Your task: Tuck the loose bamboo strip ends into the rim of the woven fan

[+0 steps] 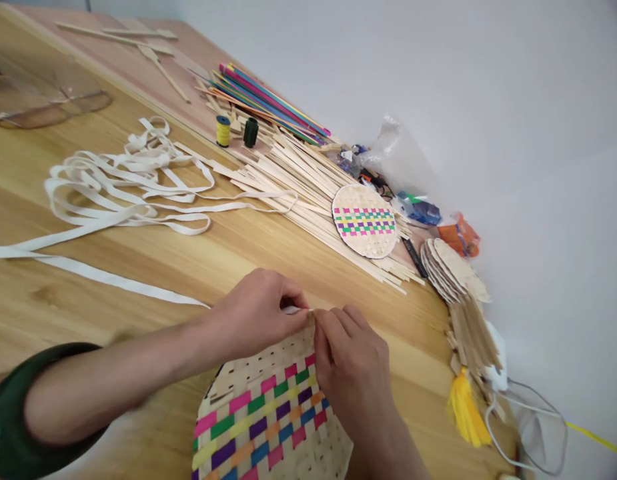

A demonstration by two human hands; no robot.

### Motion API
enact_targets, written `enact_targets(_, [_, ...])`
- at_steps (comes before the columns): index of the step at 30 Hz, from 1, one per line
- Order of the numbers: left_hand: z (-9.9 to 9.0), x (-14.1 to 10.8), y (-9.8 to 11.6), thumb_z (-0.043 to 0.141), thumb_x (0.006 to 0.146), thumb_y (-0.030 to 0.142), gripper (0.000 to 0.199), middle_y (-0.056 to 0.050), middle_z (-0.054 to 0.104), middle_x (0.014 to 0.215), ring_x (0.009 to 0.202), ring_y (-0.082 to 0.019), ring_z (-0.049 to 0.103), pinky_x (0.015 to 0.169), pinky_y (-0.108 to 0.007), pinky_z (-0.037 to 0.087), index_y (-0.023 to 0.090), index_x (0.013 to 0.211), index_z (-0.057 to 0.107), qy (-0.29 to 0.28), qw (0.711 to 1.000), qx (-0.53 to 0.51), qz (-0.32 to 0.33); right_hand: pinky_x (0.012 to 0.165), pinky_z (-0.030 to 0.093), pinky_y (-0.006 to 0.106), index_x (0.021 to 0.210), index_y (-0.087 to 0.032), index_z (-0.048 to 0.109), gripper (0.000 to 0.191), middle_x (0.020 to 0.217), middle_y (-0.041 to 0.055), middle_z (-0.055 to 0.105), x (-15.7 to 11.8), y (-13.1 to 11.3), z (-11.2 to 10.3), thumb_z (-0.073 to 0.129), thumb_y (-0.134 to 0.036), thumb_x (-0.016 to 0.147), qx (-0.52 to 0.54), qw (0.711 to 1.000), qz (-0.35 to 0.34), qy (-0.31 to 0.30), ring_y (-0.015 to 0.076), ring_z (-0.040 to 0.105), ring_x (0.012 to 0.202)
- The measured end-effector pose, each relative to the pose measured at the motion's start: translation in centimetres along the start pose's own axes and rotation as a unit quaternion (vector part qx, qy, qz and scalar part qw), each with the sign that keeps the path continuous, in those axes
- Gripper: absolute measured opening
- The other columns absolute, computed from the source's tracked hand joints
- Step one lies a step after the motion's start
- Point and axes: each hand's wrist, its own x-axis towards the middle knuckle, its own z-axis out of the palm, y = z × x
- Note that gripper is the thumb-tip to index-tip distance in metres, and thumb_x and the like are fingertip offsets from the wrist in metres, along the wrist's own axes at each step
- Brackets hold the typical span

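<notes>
A woven fan panel (pixel 268 413) of pale strips with pink, green, yellow, purple, orange and blue bands is tilted up at the bottom middle. At its top edge my left hand (pixel 261 310) pinches a white fabric tape (pixel 123 283). The tape passes under my left hand and trails left into a loose tangle on the table. My right hand (pixel 355 360) is closed on the same top edge, its fingertips meeting those of my left. Whether the right fingers grip tape, panel or both is hidden. A dark green bangle (pixel 43 407) circles my left forearm.
Behind my hands lie pale strips (pixel 288 180), coloured strips (pixel 278 100), a yellow spool (pixel 223 131), a dark spool (pixel 250 133) and a finished woven oval (pixel 365 222). Stacked fans (pixel 451 273) and a yellow tassel (pixel 468 407) sit right. Safety glasses (pixel 53 107) lie far left.
</notes>
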Motion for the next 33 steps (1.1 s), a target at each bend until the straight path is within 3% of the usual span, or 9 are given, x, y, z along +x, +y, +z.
enact_targets(6, [-0.7, 0.4, 0.3, 0.059, 0.073, 0.029, 0.02, 0.0, 0.067, 0.06, 0.059, -0.014, 0.056, 0.052, -0.022, 0.04, 0.016, 0.066, 0.072, 0.001, 0.997, -0.059, -0.043, 0.055, 0.034, 0.028, 0.082, -0.018, 0.059, 0.011, 0.068, 0.0007, 0.061, -0.1, 0.3, -0.1, 0.052, -0.014, 0.09, 0.021, 0.996, 0.071, 0.046, 0.0146, 0.055, 0.062])
enact_targets(12, [-0.4, 0.2, 0.2, 0.057, 0.075, 0.029, 0.022, -0.001, 0.071, 0.066, 0.063, -0.016, 0.059, 0.055, -0.023, 0.04, 0.017, 0.07, 0.075, -0.001, 0.998, -0.057, -0.002, 0.053, 0.033, 0.029, 0.067, -0.019, 0.054, 0.025, 0.057, -0.0002, 0.054, 0.1, 0.0, 0.1, 0.049, -0.011, 0.09, -0.024, 0.998, 0.02, 0.061, 0.0144, 0.05, 0.057])
enact_targets(16, [-0.4, 0.4, 0.0, 0.06, 0.076, 0.034, 0.023, -0.001, 0.07, 0.065, 0.062, -0.015, 0.057, 0.055, -0.022, 0.04, 0.016, 0.071, 0.075, -0.026, 0.993, -0.111, -0.009, 0.068, 0.043, 0.031, 0.079, -0.019, 0.064, 0.007, 0.076, 0.0045, 0.066, 0.7, 1.0, -0.8, 0.062, -0.017, 0.085, 0.004, 0.994, 0.006, 0.112, 0.0186, 0.057, 0.075])
enact_targets(18, [-0.6, 0.5, 0.0, 0.064, 0.074, 0.037, 0.024, -0.001, 0.069, 0.065, 0.06, -0.014, 0.056, 0.054, -0.022, 0.039, 0.016, 0.072, 0.075, -0.052, 0.986, -0.153, -0.03, 0.08, 0.045, 0.036, 0.082, -0.02, 0.066, 0.005, 0.088, 0.007, 0.068, 0.8, 2.3, -1.7, 0.062, -0.018, 0.084, 0.053, 0.982, 0.047, 0.174, 0.0214, 0.059, 0.087])
enact_targets(20, [-0.8, 0.5, 0.1, 0.067, 0.071, 0.039, 0.024, -0.001, 0.069, 0.065, 0.059, -0.013, 0.055, 0.053, -0.022, 0.039, 0.016, 0.073, 0.075, -0.076, 0.978, -0.187, -0.047, 0.078, 0.047, 0.035, 0.081, -0.02, 0.067, 0.012, 0.086, 0.0065, 0.068, 0.7, 3.9, -2.3, 0.057, -0.022, 0.088, 0.139, 0.964, 0.142, 0.178, 0.0203, 0.06, 0.084])
enact_targets(22, [-0.9, 0.4, 0.3, 0.071, 0.068, 0.04, 0.023, 0.0, 0.069, 0.066, 0.059, -0.013, 0.055, 0.054, -0.022, 0.038, 0.018, 0.073, 0.076, -0.089, 0.972, -0.21, -0.058, 0.067, 0.047, 0.031, 0.076, -0.019, 0.068, 0.021, 0.079, 0.005, 0.068, 0.7, 5.1, -2.7, 0.056, -0.031, 0.088, 0.273, 0.926, 0.251, 0.076, 0.0176, 0.059, 0.072])
enact_targets(26, [-0.9, 0.3, 0.4, 0.075, 0.066, 0.039, 0.022, 0.0, 0.071, 0.067, 0.06, -0.014, 0.057, 0.054, -0.022, 0.04, 0.02, 0.074, 0.077, -0.114, 0.962, -0.234, -0.086, 0.052, 0.037, 0.023, 0.067, -0.016, 0.067, 0.031, 0.062, -0.0011, 0.058, 0.9, 5.0, -2.6, 0.062, -0.044, 0.081, 0.506, 0.755, 0.376, -0.182, 0.0113, 0.047, 0.056])
enact_targets(28, [-0.8, 0.3, 0.4, 0.077, 0.064, 0.039, 0.022, -0.002, 0.073, 0.069, 0.062, -0.015, 0.059, 0.057, -0.023, 0.043, 0.019, 0.074, 0.078, -0.119, 0.957, -0.245, -0.102, 0.049, 0.032, 0.021, 0.064, -0.016, 0.064, 0.033, 0.057, -0.0041, 0.05, 1.2, 4.2, -2.3, 0.067, -0.045, 0.077, 0.549, 0.697, 0.404, -0.221, 0.009, 0.04, 0.053])
enact_targets(33, [-1.0, 0.4, 0.3, 0.078, 0.062, 0.037, 0.019, -0.003, 0.073, 0.067, 0.06, -0.015, 0.059, 0.055, -0.023, 0.044, 0.019, 0.07, 0.077, -0.1, 0.957, -0.243, -0.119, 0.053, 0.035, 0.021, 0.072, -0.016, 0.068, 0.031, 0.063, -0.0029, 0.057, 1.2, 3.4, -1.4, 0.075, -0.045, 0.069, 0.604, 0.636, 0.435, -0.204, 0.009, 0.043, 0.057])
